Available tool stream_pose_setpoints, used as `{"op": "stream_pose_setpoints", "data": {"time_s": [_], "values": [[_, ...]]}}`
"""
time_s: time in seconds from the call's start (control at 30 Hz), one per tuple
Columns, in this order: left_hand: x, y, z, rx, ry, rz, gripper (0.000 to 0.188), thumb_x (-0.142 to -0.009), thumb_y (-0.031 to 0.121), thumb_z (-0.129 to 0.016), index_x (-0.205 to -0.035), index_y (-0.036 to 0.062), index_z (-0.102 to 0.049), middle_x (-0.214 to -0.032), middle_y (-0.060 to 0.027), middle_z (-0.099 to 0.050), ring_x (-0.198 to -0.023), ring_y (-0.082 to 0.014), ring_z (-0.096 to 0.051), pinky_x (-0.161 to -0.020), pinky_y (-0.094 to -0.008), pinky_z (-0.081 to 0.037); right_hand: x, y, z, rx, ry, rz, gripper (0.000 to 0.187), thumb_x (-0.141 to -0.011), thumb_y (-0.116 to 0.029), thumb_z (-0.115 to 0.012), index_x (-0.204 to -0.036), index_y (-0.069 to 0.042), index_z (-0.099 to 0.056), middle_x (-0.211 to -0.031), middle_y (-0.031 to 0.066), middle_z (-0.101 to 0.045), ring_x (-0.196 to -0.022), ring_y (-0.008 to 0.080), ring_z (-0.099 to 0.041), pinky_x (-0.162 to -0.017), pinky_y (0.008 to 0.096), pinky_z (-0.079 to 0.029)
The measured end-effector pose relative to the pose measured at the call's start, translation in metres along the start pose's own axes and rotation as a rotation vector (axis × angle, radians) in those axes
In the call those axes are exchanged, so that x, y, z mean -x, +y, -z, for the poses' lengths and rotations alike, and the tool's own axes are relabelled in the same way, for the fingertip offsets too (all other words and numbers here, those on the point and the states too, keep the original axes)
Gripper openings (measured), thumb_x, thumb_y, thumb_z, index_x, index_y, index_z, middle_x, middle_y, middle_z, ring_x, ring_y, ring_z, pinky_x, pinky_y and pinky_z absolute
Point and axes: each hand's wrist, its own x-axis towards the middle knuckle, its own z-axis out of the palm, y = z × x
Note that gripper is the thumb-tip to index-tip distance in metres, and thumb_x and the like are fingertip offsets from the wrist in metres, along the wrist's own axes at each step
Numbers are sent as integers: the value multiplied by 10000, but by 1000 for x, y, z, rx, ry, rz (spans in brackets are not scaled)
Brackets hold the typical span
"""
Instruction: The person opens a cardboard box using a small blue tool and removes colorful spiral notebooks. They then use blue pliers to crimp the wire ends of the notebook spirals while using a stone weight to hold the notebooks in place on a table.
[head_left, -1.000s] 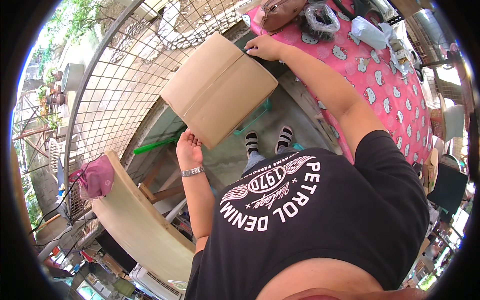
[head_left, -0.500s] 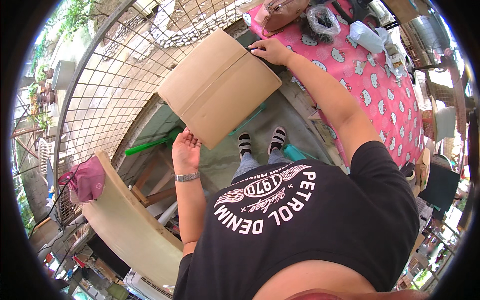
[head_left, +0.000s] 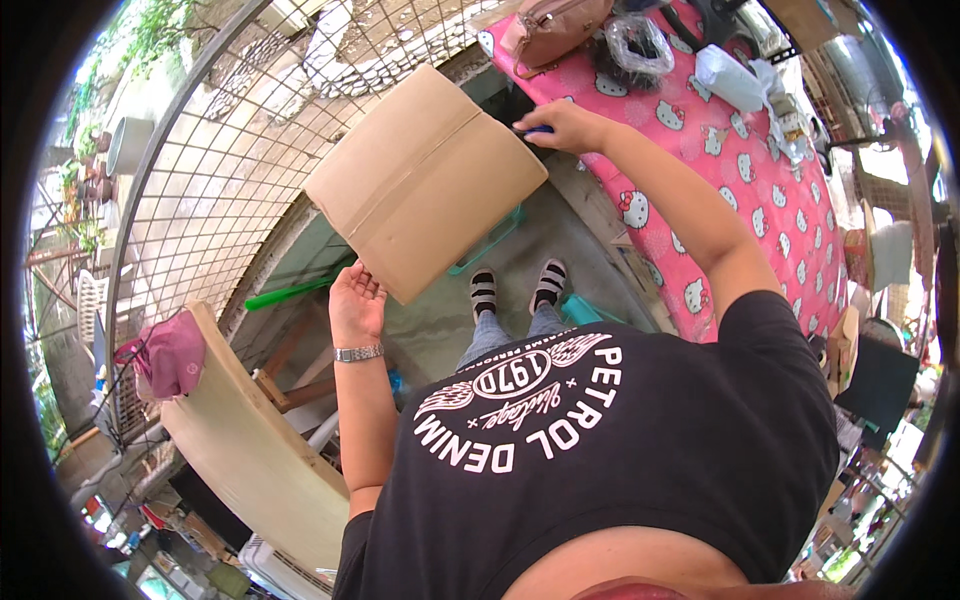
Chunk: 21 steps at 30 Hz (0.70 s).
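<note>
A closed brown cardboard box (head_left: 425,180) is held up in front of me, tilted, with a seam running across its top face. My left hand (head_left: 358,302) grips its near left corner, palm up and fingers curled at the edge. Just off the box's right side, my right hand (head_left: 568,127) is closed on a slim dark blue tool (head_left: 537,129). Most of that tool is hidden in my fingers, and I cannot make out its exact kind.
To the right stands a table with a pink patterned cover (head_left: 735,190), bearing a brown bag (head_left: 558,32) and a clear plastic bundle (head_left: 640,48). A wire mesh fence (head_left: 235,160) curves along the left. Below it are a green handle (head_left: 290,296) and a pink cap (head_left: 172,355).
My right hand has drawn back to the right from the box's edge, so more of the blue tool shows. The box and my left hand have shifted slightly left.
</note>
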Motion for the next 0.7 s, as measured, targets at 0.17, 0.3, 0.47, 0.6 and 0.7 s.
{"op": "stream_pose_setpoints", "data": {"time_s": [0.17, 0.3, 0.47, 0.6, 0.7], "values": [[-5, -15, -4, 32, -38, -76, 144, -880, 127, -574, -979, 37, -628, -852, -17, -642, -744, -119, -575, -676, -254, -450, -19, -48, 56, 498, 7, -72, 309, -831, -271, -665, -1131, -199, -689, -975, 98, -645, -932, 292, -617, -839, 410, -491], [-4, -24, -13, 80, -51, -125, 154, -859, 68, -543, -981, 36, -631, -739, 26, -617, -568, -73, -499, -531, -227, -358, -109, -165, 12, 588, -86, 432, 344, -809, -240, -670, -1152, -261, -673, -1047, 48, -633, -1047, 276, -587, -910, 431, -457], [-6, -24, -7, 113, -200, -162, 292, -827, 10, -457, -1068, -4, -621, -796, 17, -627, -605, -60, -493, -547, -228, -356, -220, -298, -66, 862, -718, 459, 198, -759, -178, -716, -952, -204, -755, -888, 19, -704, -816, 260, -676, -638, 407, -544], [13, -21, -30, 128, -158, -158, 387, -779, -22, -430, -1133, -30, -587, -1026, -75, -638, -874, -159, -593, -791, -283, -465, -257, -323, -144, 1282, -1082, 453, 230, -765, -215, -734, -990, -174, -750, -951, 12, -709, -878, 239, -676, -664, 399, -540], [16, -21, -25, 217, -144, -146, 451, -731, -43, -427, -1157, -11, -568, -1075, -90, -613, -995, -218, -591, -898, -333, -473, -262, -347, -168, 1467, -1134, 455, 338, -736, -259, -774, -1067, -223, -719, -980, 20, -693, -869, 205, -643, -742, 383, -542]]}}
